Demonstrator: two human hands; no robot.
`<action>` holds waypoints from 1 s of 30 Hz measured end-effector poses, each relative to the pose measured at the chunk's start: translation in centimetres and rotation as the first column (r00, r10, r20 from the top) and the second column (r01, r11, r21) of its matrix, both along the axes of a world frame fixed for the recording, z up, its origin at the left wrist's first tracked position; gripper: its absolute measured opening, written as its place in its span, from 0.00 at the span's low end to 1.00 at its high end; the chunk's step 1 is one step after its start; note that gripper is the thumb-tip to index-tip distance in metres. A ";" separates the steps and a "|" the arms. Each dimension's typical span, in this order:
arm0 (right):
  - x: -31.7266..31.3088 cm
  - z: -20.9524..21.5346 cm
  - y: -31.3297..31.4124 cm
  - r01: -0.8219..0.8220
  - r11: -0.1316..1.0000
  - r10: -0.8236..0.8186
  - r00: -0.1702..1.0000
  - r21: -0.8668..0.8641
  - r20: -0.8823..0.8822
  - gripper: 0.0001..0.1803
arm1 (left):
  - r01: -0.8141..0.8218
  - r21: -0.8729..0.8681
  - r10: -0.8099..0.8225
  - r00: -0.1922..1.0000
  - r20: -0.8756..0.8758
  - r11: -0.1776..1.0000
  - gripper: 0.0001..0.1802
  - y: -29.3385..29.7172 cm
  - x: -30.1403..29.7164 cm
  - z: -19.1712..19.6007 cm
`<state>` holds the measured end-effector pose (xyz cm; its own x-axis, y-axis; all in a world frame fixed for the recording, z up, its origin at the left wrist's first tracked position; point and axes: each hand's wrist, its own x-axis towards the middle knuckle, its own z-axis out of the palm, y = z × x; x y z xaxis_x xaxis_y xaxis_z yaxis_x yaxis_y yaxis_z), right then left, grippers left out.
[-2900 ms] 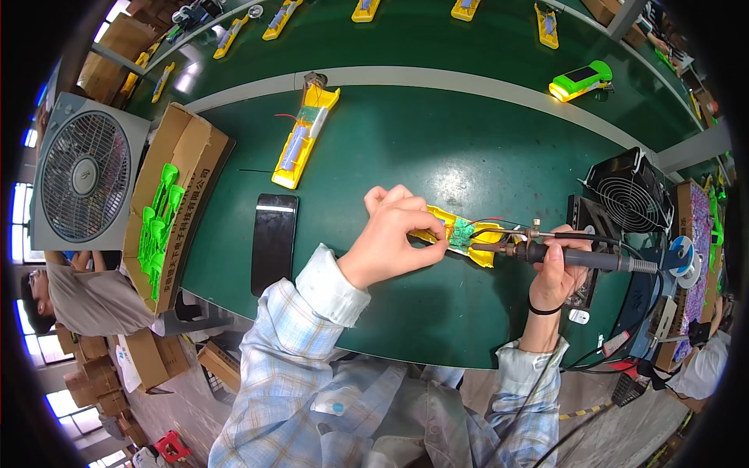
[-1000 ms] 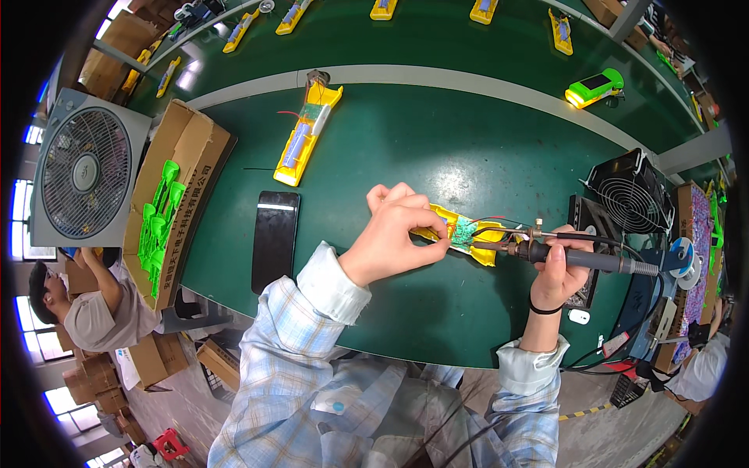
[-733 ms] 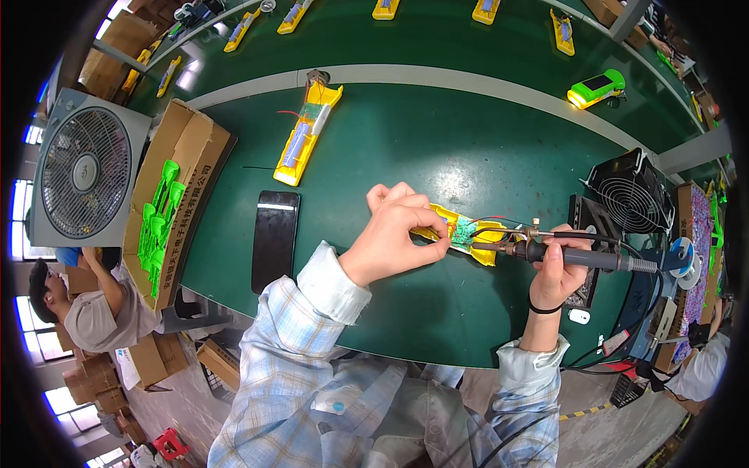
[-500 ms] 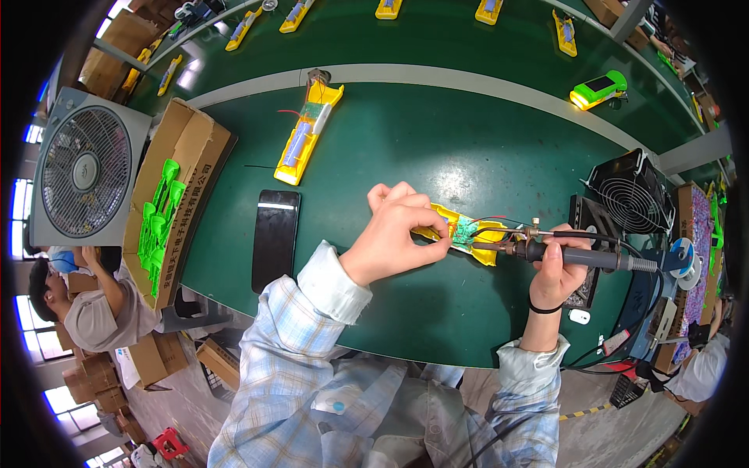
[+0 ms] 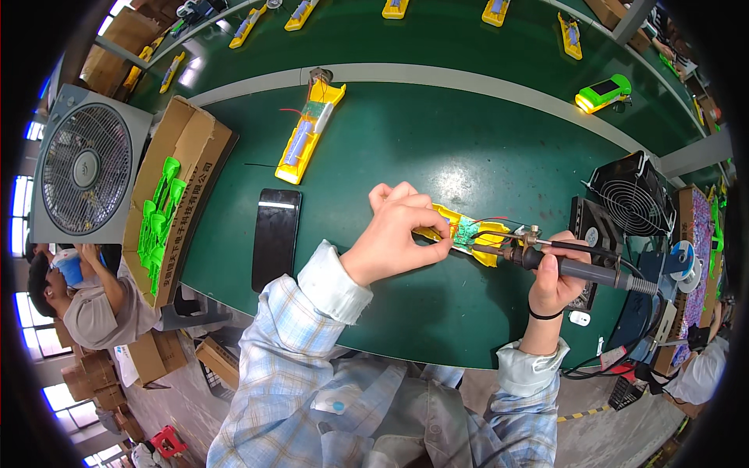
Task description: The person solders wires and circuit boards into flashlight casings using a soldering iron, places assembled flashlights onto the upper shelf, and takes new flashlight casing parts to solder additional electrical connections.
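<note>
My left hand (image 5: 394,238) presses down on a yellow plastic shell (image 5: 476,234) that carries a small green circuit board with thin wires; it lies on the green table (image 5: 468,140). My right hand (image 5: 555,274) grips a black soldering iron (image 5: 581,265), its tip pointing left onto the board. The fingers of the left hand pinch something thin right at the board; I cannot tell what.
A black phone (image 5: 275,238) lies left of my hands. Another yellow shell (image 5: 308,132) lies farther back. A cardboard box (image 5: 175,195) holds green parts, beside a grey fan (image 5: 86,171). A small black fan (image 5: 633,195) stands at right. A person (image 5: 86,292) sits lower left.
Both hands stay in place on the shell and the iron. The person at the lower left has come into view and shifted slightly.
</note>
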<state>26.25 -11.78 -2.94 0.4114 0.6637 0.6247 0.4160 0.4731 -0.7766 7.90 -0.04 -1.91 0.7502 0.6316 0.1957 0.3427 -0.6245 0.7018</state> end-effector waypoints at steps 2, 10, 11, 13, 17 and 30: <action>-0.1 0.0 -0.2 -0.003 1.000 0.003 1.000 -0.022 -0.031 0.09 | -0.002 0.002 0.002 1.000 0.004 1.000 0.04 0.0 -0.1 0.0; -0.1 -0.2 -0.2 0.020 1.000 -0.019 0.996 0.010 -0.087 0.08 | 0.008 0.008 -0.007 1.000 -0.005 1.000 0.04 0.0 -0.2 0.2; -0.1 -0.2 -0.3 0.031 1.000 -0.030 0.993 0.001 -0.113 0.08 | 0.006 0.008 -0.006 1.000 -0.006 1.000 0.04 0.0 -0.2 0.1; -0.1 -0.2 -0.3 0.042 0.999 -0.042 0.990 -0.009 -0.137 0.08 | 0.012 0.004 -0.012 1.000 -0.003 1.000 0.04 0.0 -0.2 0.1; -0.3 -0.1 -0.2 0.013 1.000 -0.014 0.993 -0.006 -0.117 0.08 | 0.014 0.002 -0.014 1.000 0.002 1.000 0.04 0.0 -0.1 0.1; 0.0 -0.1 -0.2 0.145 0.989 -0.131 0.954 0.033 -0.271 0.07 | 0.021 0.009 -0.021 1.000 -0.012 1.000 0.04 0.0 -0.1 0.2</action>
